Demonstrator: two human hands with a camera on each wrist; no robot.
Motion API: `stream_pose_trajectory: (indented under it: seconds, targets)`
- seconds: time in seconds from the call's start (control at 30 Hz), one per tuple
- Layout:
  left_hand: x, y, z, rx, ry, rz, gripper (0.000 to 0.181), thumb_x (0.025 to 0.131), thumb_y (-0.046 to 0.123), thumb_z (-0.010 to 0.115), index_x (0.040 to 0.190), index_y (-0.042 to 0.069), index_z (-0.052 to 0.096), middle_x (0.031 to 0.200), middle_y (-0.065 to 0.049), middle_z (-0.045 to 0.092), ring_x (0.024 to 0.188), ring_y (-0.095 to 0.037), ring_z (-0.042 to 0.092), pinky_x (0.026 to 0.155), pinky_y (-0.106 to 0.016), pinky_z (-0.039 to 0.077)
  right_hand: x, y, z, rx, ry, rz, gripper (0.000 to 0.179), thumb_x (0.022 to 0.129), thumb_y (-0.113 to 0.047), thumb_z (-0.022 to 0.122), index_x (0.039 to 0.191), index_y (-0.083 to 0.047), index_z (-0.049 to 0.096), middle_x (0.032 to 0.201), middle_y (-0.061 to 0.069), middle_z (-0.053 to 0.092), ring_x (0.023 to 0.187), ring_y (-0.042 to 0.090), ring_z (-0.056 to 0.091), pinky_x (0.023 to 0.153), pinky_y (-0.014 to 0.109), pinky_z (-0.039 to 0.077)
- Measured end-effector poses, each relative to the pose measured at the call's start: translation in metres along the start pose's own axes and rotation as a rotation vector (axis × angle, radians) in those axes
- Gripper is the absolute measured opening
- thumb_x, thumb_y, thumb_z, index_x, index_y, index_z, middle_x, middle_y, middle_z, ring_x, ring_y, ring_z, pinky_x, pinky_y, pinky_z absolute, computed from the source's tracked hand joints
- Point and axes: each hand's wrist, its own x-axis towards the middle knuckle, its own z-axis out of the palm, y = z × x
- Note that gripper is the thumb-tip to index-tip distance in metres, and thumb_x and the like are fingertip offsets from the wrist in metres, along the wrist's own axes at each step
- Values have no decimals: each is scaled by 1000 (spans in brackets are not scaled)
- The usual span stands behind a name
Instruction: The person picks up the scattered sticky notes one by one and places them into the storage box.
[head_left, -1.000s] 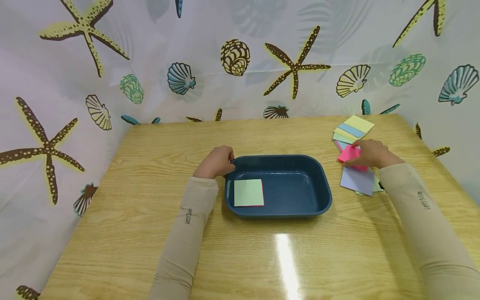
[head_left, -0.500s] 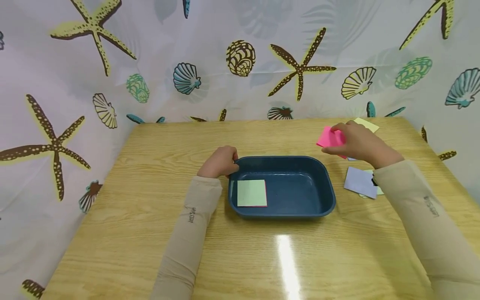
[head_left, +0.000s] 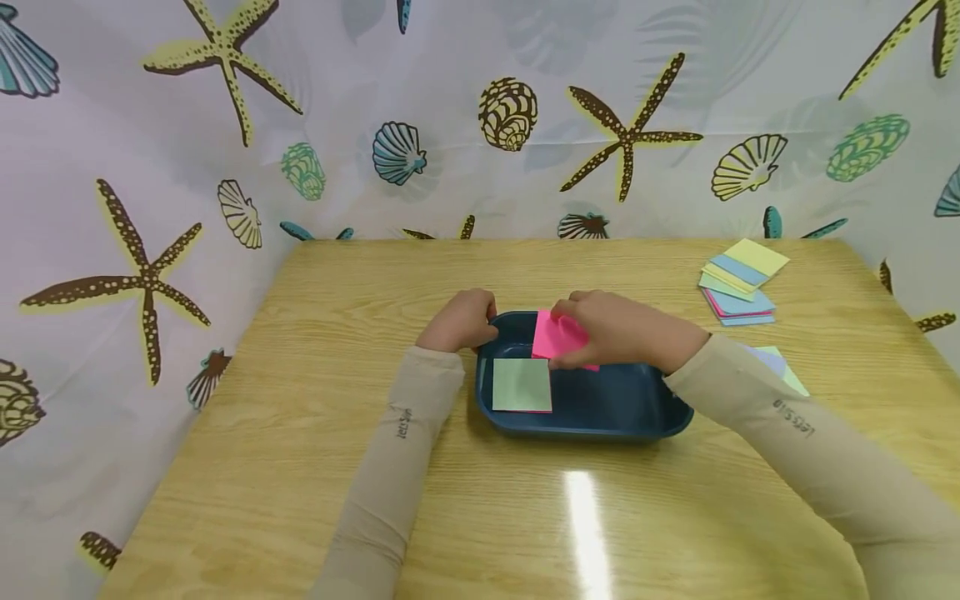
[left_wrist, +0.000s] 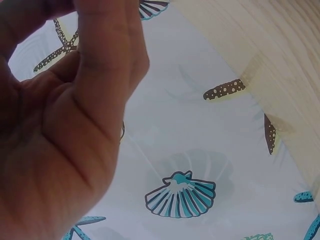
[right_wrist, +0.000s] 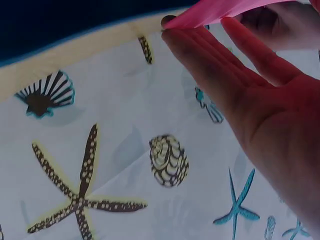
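Note:
A dark blue plastic tray (head_left: pixel 585 433) with rounded corners lies on the table in the head view. At its back left corner my left hand (head_left: pixel 459 322) grips the rim; the left wrist view shows curled fingers (left_wrist: pixel 102 55) but no tray. My right hand (head_left: pixel 622 327) pinches a pad of bright pink sticky notes (head_left: pixel 551 333) between thumb and fingers over the back of the tray. From below, the right wrist view shows the pink pad (right_wrist: pixel 215 11) at the fingertips. A pale green sticky note pad (head_left: pixel 521 385), with a pink edge under it, lies in the tray's left part.
A fanned pile of yellow, blue, green and pink sticky notes (head_left: pixel 750 258) lies at the table's back right. Nearer, lilac and pale green notes (head_left: pixel 791 381) are partly covered by the right sleeve (head_left: pixel 795 433). A shell-patterned cloth (head_left: pixel 450 200) hangs behind the wooden table (head_left: pixel 300 417).
My right hand has lifted the pink pad from the pile on the right and carried it left over the tray. My left hand stays at the tray's rim.

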Motion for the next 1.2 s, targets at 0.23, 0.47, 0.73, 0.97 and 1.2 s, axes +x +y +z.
stream_pose_trajectory:
  seconds: [0.23,0.47,0.73,0.97,1.2]
  targets:
    - [2,-2,0,-6,-3,14,9,88,6,62,93,1,57,88,-10,60,71,-19,60,62,-26,46,25,-14,37,-60,-137,-80,64,78,-42,76,121,2,57,100,11,59,83,19,57,70,28,53]
    - [3,-3,0,-5,3,33,8,88,4,61,93,1,56,86,-9,60,67,-18,59,60,-26,45,39,-20,56,-107,-176,-124,65,80,-40,75,124,2,54,105,14,58,82,20,58,73,29,53]
    - [3,-3,-1,-28,-3,41,7,88,1,59,94,0,56,86,-10,61,64,-18,61,59,-26,46,45,-28,61,-128,-169,-168,60,81,-38,76,118,5,57,97,14,58,78,18,57,68,26,52]
    - [3,-2,-1,-18,0,48,7,87,1,59,93,0,56,84,-9,60,62,-17,58,58,-26,45,46,-28,65,-140,-166,-165,64,80,-40,77,120,5,56,98,15,58,81,20,58,72,30,53]
    - [3,-4,0,-16,2,41,6,87,1,59,91,1,54,82,-8,59,62,-17,59,57,-25,44,46,-29,66,-159,-142,-171,65,79,-42,77,119,5,57,98,16,58,82,22,57,73,32,53]
